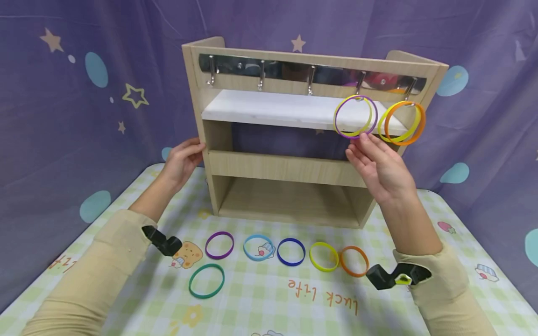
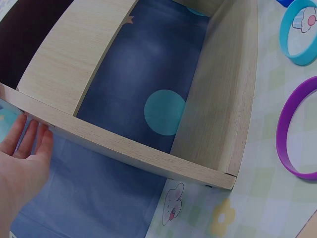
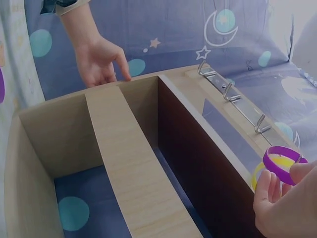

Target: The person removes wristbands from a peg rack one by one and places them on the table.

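Note:
My right hand [image 1: 380, 170] pinches the bottom edge of a purple wristband [image 3: 276, 171] between thumb and fingers. That band and a yellow wristband [image 3: 256, 176] are at the fourth hook [image 1: 360, 83] of a metal hook strip on a wooden rack [image 1: 286, 168]. On the rightmost hook [image 1: 410, 88] hang an orange wristband [image 1: 423, 122] and another yellow one. With fingers fairly straight, my left hand [image 1: 181, 163] touches the rack's left side panel [image 2: 124, 141]; the left wrist view shows its fingertips against the wood.
In front of the rack, wristbands lie on the checked tablecloth [image 1: 260, 298]: purple [image 1: 206, 246], light blue [image 1: 245, 249], dark blue [image 1: 278, 252], yellow [image 1: 311, 257], orange [image 1: 367, 262] and green [image 1: 190, 284]. Three hooks to the left carry no bands. A purple curtain [image 1: 126, 46] hangs behind.

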Motion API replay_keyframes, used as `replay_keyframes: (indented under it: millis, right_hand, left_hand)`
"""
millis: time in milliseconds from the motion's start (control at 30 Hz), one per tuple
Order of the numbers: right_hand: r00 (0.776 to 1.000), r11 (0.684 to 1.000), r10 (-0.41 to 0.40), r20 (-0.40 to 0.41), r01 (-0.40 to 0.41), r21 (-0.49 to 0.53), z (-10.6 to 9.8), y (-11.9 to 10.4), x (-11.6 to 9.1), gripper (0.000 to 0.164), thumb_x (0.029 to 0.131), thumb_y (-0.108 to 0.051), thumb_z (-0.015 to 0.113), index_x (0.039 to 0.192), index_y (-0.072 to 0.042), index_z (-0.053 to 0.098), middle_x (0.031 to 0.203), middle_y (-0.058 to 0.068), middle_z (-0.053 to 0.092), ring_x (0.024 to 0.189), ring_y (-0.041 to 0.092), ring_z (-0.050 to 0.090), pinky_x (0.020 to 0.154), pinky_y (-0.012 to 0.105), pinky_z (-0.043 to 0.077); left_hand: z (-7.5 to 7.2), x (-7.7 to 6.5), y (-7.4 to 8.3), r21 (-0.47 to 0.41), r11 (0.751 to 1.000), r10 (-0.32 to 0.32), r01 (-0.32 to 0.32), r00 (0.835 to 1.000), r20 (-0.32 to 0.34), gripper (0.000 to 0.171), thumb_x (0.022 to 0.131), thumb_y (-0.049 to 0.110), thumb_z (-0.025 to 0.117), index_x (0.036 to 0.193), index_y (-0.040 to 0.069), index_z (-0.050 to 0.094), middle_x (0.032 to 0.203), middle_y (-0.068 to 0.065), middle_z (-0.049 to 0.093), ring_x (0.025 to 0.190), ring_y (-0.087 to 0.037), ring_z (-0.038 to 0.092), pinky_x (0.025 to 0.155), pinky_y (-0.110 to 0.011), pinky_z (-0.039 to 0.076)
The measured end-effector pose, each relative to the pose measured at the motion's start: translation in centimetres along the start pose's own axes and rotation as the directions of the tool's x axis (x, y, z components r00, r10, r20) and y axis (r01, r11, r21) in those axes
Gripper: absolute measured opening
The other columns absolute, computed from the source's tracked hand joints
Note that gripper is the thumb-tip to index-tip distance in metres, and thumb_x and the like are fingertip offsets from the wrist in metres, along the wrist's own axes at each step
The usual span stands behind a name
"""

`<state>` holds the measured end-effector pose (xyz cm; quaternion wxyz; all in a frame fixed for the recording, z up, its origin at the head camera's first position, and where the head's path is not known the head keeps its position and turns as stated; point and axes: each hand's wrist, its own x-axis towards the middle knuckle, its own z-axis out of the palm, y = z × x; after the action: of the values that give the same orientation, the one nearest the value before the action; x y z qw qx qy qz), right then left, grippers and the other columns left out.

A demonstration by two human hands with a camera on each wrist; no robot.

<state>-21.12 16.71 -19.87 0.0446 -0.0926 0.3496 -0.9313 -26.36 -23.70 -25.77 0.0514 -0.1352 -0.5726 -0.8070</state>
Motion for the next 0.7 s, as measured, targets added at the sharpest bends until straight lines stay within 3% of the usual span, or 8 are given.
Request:
replay_keyframes:
  millis: [333,533,700]
  right_hand:
    - [1.000,0.997,0.001,0.001,-0.001,0.081,0.8,0.0,0.3,0.008,0.088,0.003,0.062,0.096,0.002,0.059,0.086,0.013,0.065,0.081,0.022,0.063,0.077,0.029,0.058]
    - [0.997,0.997,-0.053,0.056,0.050,0.054,1.3,0.3,0.0,0.004,0.089,0.001,0.062,0.092,0.001,0.060,0.085,0.012,0.065,0.080,0.020,0.063,0.079,0.027,0.057]
    - [0.996,0.999,-0.033,0.079,0.034,-0.012,1.3,0.5,-0.2,0.006,0.090,-0.002,0.062,0.094,0.001,0.065,0.088,0.010,0.067,0.084,0.019,0.064,0.081,0.026,0.057]
  left_hand:
    - [0.0,0.1,-0.2,-0.003,1.000,0.009,-0.009,1.000,0.003,0.020,0.097,0.005,0.048,0.095,0.013,0.066,0.092,0.005,0.068,0.086,-0.007,0.062,0.087,-0.016,0.048]
    - [0.0,0.2,-0.3,-0.007,1.000,0.007,-0.007,1.000,-0.005,0.020,0.097,0.004,0.048,0.096,0.012,0.066,0.092,0.004,0.067,0.086,-0.007,0.062,0.086,-0.016,0.048]
    - [0.0,0.2,-0.4,-0.008,1.000,0.013,-0.013,1.000,-0.005,0.020,0.097,0.004,0.048,0.097,0.012,0.066,0.093,0.004,0.068,0.087,-0.008,0.062,0.086,-0.016,0.048]
